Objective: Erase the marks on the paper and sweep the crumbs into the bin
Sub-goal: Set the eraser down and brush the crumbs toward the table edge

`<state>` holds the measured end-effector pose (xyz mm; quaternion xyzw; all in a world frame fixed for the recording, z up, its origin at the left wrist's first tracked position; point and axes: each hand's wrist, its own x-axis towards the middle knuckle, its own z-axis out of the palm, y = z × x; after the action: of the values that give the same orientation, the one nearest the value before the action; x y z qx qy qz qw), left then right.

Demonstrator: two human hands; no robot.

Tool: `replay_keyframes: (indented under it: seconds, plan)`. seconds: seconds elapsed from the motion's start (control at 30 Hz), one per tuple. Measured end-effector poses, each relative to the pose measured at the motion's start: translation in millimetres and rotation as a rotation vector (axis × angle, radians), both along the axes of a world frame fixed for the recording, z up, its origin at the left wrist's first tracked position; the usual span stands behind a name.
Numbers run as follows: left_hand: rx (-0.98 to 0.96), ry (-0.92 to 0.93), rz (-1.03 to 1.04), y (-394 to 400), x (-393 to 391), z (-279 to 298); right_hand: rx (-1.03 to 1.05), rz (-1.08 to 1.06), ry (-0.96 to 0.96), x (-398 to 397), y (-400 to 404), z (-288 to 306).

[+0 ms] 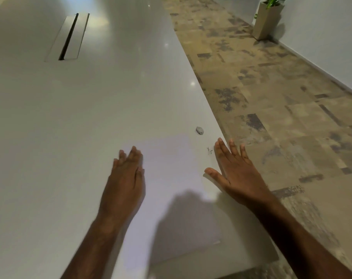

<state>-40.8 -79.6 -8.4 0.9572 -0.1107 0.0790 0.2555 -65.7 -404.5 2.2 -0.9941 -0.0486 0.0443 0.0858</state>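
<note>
Crumbs (209, 151) lie just left of the right hand (234, 170), fingers spread flat at surface (90, 117) edge. Left hand (126, 178), flat on paper (171, 178), sits farther.

Flat left hand (125, 179) on paper (171, 178), eraser (199, 130) beyond

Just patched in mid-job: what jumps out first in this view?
Two open hands: the left hand lies flat on the paper, the right hand is spread at the table's right edge. Between them lie a few dark crumbs, with a small grey eraser just beyond. No bin shows.
</note>
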Motion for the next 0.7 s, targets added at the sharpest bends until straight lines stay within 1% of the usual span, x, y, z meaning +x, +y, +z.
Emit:
replay_keyframes:
  seconds: [0.13, 0.2, 0.3, 0.47, 0.53, 0.7]
  plan:
    - [-0.039, -0.017, -0.097, -54, 3, -1, 0.075, 0.074, 0.027, 5, 1, -4]
    - [0.02, -0.02, -0.125, -77, 8, -5, 0.081, 0.144, 0.017, 7, 4, -6]
    - [0.096, 0.035, -0.101, -105, 17, -5, 0.061, 0.224, 0.019, 11, 10, -9]
    - [0.281, 0.115, -0.124, -130, 23, -8, 0.004, 0.328, 0.016, 14, 18, -18]
    - [0.325, 0.104, -0.123, -130, 23, -13, -0.018, 0.335, -0.007, 13, 18, -19]
    - [0.27, 0.071, -0.12, -129, 25, -19, -0.072, 0.239, -0.073, 13, -2, -20]
